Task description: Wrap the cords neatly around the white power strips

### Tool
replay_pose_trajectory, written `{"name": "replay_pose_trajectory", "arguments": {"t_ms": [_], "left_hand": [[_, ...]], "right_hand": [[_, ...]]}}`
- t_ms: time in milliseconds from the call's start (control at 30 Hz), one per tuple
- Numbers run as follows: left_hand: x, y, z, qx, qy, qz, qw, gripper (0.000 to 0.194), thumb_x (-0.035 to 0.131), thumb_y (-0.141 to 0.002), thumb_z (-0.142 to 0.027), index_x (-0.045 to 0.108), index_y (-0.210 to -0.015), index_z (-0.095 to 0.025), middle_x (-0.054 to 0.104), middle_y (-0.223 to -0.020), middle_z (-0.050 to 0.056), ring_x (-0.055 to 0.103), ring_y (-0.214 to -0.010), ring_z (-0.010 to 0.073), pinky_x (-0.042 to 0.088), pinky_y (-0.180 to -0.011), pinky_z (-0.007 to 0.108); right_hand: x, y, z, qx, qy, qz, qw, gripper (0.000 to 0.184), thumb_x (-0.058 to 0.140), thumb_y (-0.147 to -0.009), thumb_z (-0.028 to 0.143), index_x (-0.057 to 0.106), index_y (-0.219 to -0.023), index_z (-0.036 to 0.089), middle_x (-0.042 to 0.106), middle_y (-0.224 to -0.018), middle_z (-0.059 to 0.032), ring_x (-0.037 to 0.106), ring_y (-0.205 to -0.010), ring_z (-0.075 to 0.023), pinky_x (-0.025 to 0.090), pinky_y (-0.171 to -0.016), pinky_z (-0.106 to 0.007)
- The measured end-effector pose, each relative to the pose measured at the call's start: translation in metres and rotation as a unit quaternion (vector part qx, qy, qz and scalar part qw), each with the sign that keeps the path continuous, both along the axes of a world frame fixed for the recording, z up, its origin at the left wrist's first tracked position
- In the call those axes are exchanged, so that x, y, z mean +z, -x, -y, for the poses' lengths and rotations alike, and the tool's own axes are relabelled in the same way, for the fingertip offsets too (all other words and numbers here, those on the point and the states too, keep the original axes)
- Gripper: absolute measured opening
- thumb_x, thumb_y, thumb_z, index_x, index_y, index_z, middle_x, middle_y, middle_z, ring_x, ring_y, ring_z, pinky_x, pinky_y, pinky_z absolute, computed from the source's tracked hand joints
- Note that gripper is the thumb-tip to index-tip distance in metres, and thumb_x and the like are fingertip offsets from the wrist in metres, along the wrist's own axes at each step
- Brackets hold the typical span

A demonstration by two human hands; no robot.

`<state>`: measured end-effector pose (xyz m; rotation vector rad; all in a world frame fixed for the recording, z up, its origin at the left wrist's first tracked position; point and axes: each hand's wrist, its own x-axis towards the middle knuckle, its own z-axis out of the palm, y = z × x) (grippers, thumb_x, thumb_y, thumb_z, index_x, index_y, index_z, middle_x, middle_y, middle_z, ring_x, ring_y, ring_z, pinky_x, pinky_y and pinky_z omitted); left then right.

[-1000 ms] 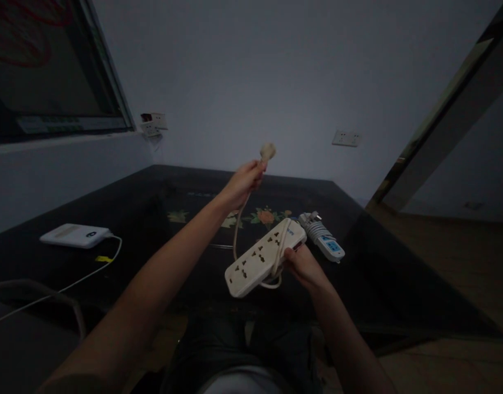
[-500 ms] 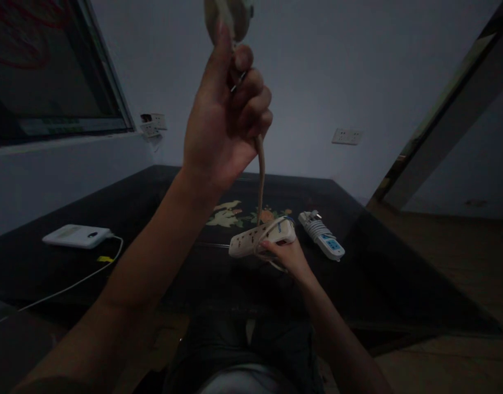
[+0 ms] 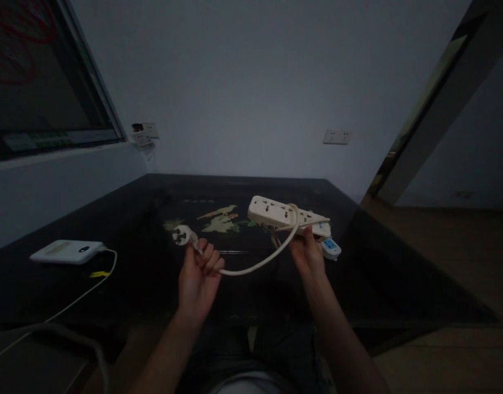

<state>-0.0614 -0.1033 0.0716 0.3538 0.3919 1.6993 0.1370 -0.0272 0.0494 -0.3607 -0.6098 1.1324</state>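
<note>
My right hand (image 3: 308,256) grips one end of a cream power strip (image 3: 276,212), held above the dark table with its sockets facing up. The strip's cord (image 3: 259,264) loops over the strip and sags across to my left hand (image 3: 199,273), which is closed round it just behind the three-pin plug (image 3: 181,236). The plug sticks out to the left of my fingers. A second, smaller white strip with a blue label (image 3: 330,248) lies on the table right behind my right hand, partly hidden.
The black glass table (image 3: 132,219) has a flower and bird picture in the middle. A white box (image 3: 66,251) with a white cable lies at the left. Wall sockets (image 3: 337,136) sit on the far wall, more in the left corner. Wooden floor lies right.
My left hand came down from high in front of the camera to table level at the left, drawing the cord out. My right hand raised and turned the strip flat.
</note>
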Motion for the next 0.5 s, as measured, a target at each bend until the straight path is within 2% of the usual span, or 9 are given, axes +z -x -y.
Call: {"name": "replay_pose_trajectory", "arguments": {"t_ms": [100,167,233,333,400,500], "left_hand": [[-0.037,-0.008,-0.028,-0.039,0.116,0.030,0.992,0.033,0.029,-0.100,-0.023,0.052,-0.078,-0.014,0.024,-0.050,-0.008,0.023,-0.037,0.0043,0.024,-0.037,0.014],[-0.052,-0.016,-0.041,-0.077,0.177,0.032,0.981,0.030,0.030,-0.099,-0.017,0.055,-0.082,-0.011,0.030,-0.051,-0.007,0.028,-0.039,0.0036,0.028,-0.039,0.013],[-0.060,-0.024,-0.048,-0.132,0.213,-0.002,0.968,0.021,0.038,-0.093,-0.009,0.056,-0.082,-0.010,0.041,-0.054,-0.004,0.035,-0.042,0.0035,0.031,-0.041,0.013],[-0.064,-0.030,-0.052,-0.146,0.178,-0.105,0.967,0.013,0.052,-0.081,-0.001,0.058,-0.081,-0.012,0.058,-0.068,0.002,0.050,-0.054,0.0068,0.040,-0.050,0.016],[-0.063,-0.029,-0.054,-0.103,0.130,-0.195,0.967,0.013,0.059,-0.078,-0.006,0.060,-0.086,-0.016,0.065,-0.082,0.005,0.058,-0.069,0.0122,0.046,-0.059,0.021],[-0.061,-0.020,-0.062,-0.033,0.056,-0.326,0.943,0.020,0.065,-0.077,-0.022,0.061,-0.097,-0.021,0.068,-0.100,0.006,0.060,-0.093,0.0204,0.049,-0.071,0.029]], "right_hand": [[0.007,-0.001,0.010,0.044,0.004,0.020,0.999,0.055,0.079,-0.065,0.042,0.059,-0.114,0.027,0.064,-0.123,-0.0047,0.053,-0.123,-0.0231,0.044,-0.104,-0.047],[0.010,0.000,0.017,0.070,0.015,0.032,0.997,0.057,0.079,-0.063,0.047,0.060,-0.113,0.027,0.064,-0.123,-0.0055,0.053,-0.123,-0.0258,0.046,-0.101,-0.049],[0.011,0.002,0.024,0.089,0.029,0.043,0.995,0.060,0.081,-0.059,0.049,0.062,-0.111,0.027,0.064,-0.122,-0.0055,0.054,-0.122,-0.0275,0.048,-0.099,-0.050],[0.013,0.005,0.031,0.108,0.041,0.056,0.992,0.064,0.084,-0.054,0.047,0.062,-0.111,0.027,0.066,-0.120,-0.0057,0.054,-0.121,-0.0286,0.049,-0.098,-0.049],[0.015,0.009,0.035,0.123,0.041,0.060,0.990,0.065,0.085,-0.054,0.045,0.061,-0.112,0.027,0.065,-0.120,-0.0062,0.053,-0.122,-0.0289,0.047,-0.099,-0.050],[0.016,0.015,0.035,0.142,0.041,0.059,0.987,0.065,0.084,-0.056,0.041,0.059,-0.114,0.026,0.064,-0.121,-0.0070,0.052,-0.123,-0.0294,0.045,-0.100,-0.053]]}}
